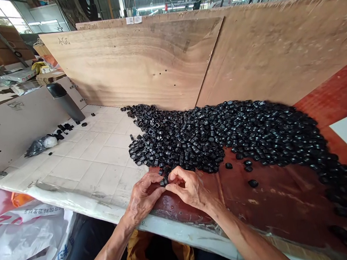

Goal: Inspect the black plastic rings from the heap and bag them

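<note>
A small black plastic cap-like part is pinched between the fingertips of both hands, close to the table's front edge. My left hand grips it from the left, thumb and index finger closed. From the right, my right hand closes thumb and fingers on the same part; its fingers partly cover the contact. Just beyond the fingertips spreads a big pile of similar black parts, some ring-shaped, some domed. Its near edge lies right by both hands.
Upright wooden boards close off the back of the table. At the left stand a dark flask and a plastic bag of black pieces. Several loose parts lie right of my hands. White bags hang below the left edge.
</note>
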A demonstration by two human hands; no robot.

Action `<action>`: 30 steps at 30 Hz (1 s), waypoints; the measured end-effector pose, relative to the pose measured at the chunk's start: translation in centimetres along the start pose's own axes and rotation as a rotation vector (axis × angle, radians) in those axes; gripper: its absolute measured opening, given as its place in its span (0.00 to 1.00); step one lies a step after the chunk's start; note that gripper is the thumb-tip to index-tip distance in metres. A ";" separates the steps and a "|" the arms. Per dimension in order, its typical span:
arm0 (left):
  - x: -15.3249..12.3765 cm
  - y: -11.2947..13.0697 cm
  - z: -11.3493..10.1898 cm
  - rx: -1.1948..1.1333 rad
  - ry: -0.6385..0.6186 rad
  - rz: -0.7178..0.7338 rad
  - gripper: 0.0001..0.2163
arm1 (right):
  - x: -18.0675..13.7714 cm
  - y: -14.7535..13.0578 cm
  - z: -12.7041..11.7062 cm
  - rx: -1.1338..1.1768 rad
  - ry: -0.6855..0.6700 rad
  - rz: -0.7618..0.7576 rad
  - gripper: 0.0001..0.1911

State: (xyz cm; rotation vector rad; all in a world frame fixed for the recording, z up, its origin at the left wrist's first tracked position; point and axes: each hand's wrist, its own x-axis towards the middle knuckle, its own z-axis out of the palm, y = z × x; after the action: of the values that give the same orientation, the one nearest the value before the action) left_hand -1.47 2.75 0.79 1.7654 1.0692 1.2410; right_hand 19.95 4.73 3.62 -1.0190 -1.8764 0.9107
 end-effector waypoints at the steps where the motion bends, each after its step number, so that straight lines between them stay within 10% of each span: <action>1: 0.0 0.0 0.0 -0.003 -0.006 -0.007 0.09 | 0.0 0.1 0.0 0.020 -0.002 -0.003 0.03; 9: 0.0 0.1 -0.1 0.035 -0.033 -0.019 0.10 | -0.2 0.0 0.4 -0.204 -0.021 -0.039 0.24; 20: 0.1 0.5 0.0 -0.087 0.008 -0.058 0.09 | 0.0 -0.1 0.1 -0.081 0.033 -0.032 0.09; 30: -0.1 0.3 0.3 -0.166 0.005 -0.098 0.09 | -0.2 -0.3 0.0 -0.143 -0.032 -0.034 0.20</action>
State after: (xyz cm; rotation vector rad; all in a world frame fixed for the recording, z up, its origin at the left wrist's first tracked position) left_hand -1.17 2.54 0.93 1.5673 1.0123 1.2376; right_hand 19.98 4.40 3.80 -1.0591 -2.0027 0.7863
